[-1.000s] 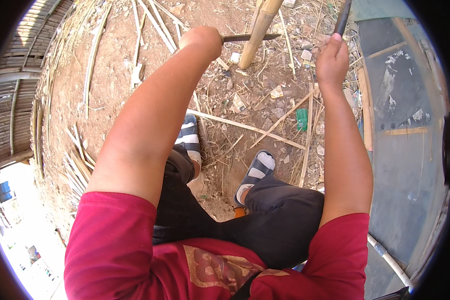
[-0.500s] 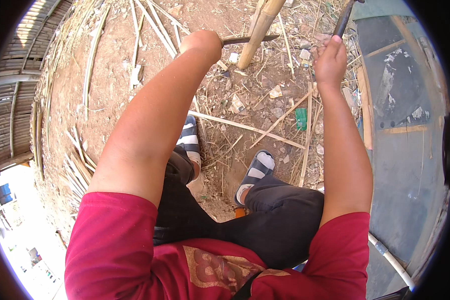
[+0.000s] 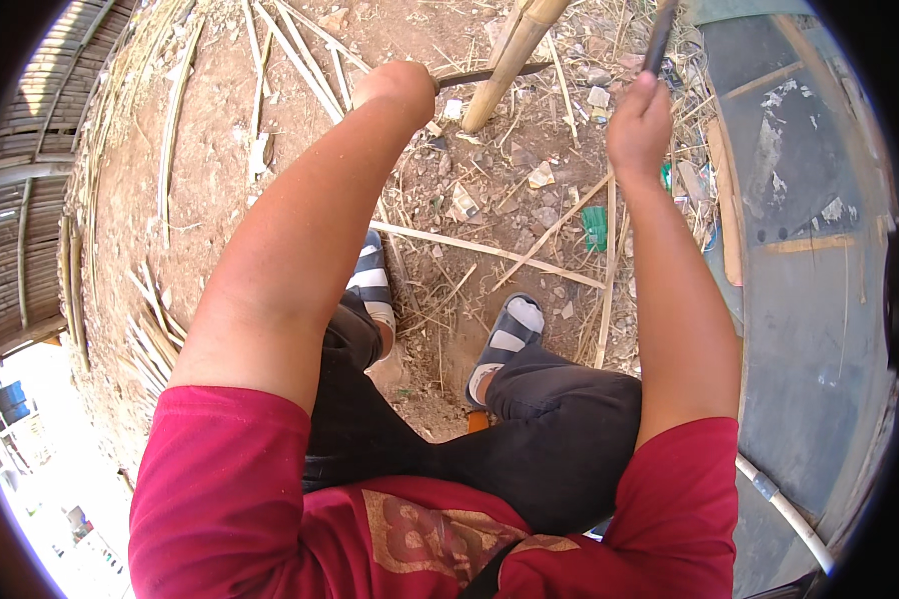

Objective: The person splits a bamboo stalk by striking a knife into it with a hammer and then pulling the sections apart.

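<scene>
My left hand (image 3: 398, 92) is closed in a fist at the near end of a dark knife (image 3: 464, 77). The long narrow blade reaches right to a bamboo pole (image 3: 504, 75) and its tip shows beyond it; whether it lies in a split or behind the pole I cannot tell. The pole leans, its lower end near the ground and its top out of view. To its right, my right hand (image 3: 639, 130) is wrapped round a dark stick-like tool (image 3: 659, 42) pointing up and away, its far end cut off by the frame.
Split bamboo strips (image 3: 489, 252) lie on the dirt by my sandalled feet (image 3: 509, 334), among stones and litter. A green plastic scrap (image 3: 594, 229) is near my right forearm. A grey panel (image 3: 799, 329) stands at right, a bamboo slat wall (image 3: 20, 200) at left.
My right hand has shifted slightly left toward the pole, and its dark tool stands more upright. The left hand keeps its hold on the knife. The whole view has shifted a little.
</scene>
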The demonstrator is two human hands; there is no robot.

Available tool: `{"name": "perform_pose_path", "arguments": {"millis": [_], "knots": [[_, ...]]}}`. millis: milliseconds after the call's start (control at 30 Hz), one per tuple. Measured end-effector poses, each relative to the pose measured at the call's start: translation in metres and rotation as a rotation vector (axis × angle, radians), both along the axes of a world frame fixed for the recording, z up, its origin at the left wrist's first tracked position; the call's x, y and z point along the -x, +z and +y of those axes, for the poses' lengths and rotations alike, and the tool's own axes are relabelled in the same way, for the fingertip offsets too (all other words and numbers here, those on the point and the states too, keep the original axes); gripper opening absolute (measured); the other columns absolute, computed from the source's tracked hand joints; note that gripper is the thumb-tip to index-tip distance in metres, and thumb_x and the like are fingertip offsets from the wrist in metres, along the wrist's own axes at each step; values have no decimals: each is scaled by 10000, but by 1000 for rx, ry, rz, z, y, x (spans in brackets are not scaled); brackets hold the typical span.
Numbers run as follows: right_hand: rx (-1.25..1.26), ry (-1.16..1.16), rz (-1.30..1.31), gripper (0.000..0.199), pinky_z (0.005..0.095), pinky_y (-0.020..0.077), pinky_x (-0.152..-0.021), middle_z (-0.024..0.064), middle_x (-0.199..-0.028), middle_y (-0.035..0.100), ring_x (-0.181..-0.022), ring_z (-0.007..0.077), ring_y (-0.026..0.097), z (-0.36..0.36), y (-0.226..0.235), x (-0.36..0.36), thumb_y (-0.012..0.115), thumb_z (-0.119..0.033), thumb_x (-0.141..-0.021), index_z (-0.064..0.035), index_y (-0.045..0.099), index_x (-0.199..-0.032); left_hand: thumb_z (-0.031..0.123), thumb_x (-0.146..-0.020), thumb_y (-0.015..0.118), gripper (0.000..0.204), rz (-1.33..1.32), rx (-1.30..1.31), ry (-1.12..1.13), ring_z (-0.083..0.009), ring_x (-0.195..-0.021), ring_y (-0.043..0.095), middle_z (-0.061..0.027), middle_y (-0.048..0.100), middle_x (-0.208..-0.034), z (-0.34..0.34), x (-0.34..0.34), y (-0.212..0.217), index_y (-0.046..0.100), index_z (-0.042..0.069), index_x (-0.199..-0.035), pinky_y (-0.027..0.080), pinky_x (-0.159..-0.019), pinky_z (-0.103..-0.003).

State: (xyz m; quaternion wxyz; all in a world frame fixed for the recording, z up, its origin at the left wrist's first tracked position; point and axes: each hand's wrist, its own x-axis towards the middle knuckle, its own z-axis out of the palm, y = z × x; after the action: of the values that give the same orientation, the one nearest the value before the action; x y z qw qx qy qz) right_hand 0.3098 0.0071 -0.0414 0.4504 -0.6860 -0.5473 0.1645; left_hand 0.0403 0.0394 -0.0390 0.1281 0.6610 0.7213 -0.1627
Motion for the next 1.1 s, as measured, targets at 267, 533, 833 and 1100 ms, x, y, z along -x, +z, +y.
{"name": "perform_pose_path", "arguments": {"millis": [267,533,833,1100], "knots": [[269,52,-114,571,541,482,-818,251,-909,698,-876,449,664,7,-28,-22,372,-464,-1082,21,663,-1000,139,-954,588,355,5,41,-26,-298,-1053,730,-94,739,-1169,-3,12,-2,729,226,-1268,610,-892,-423],[385,184,-328,569,542,489,-829,247,-872,681,-859,439,666,-17,-79,-5,362,-477,-1086,16,634,-1006,130,-951,584,377,34,13,-15,-284,-1061,727,-78,742,-1162,3,3,-3,726,266,-1272,609,-893,-411],[23,-56,69,572,486,497,-756,195,-859,684,-804,357,673,12,-1,-9,334,-489,-1086,11,610,-1038,136,-950,605,360,3,34,33,-268,-1075,727,-60,743,-1176,6,4,-4,738,275,-1254,610,-884,-401],[466,170,-304,576,552,501,-850,280,-972,693,-949,457,681,-4,-91,-6,348,-479,-1083,16,640,-1105,149,-955,601,336,13,42,6,-282,-1078,724,-84,741,-1169,-1,5,-6,741,238,-1247,606,-897,-412]]}}
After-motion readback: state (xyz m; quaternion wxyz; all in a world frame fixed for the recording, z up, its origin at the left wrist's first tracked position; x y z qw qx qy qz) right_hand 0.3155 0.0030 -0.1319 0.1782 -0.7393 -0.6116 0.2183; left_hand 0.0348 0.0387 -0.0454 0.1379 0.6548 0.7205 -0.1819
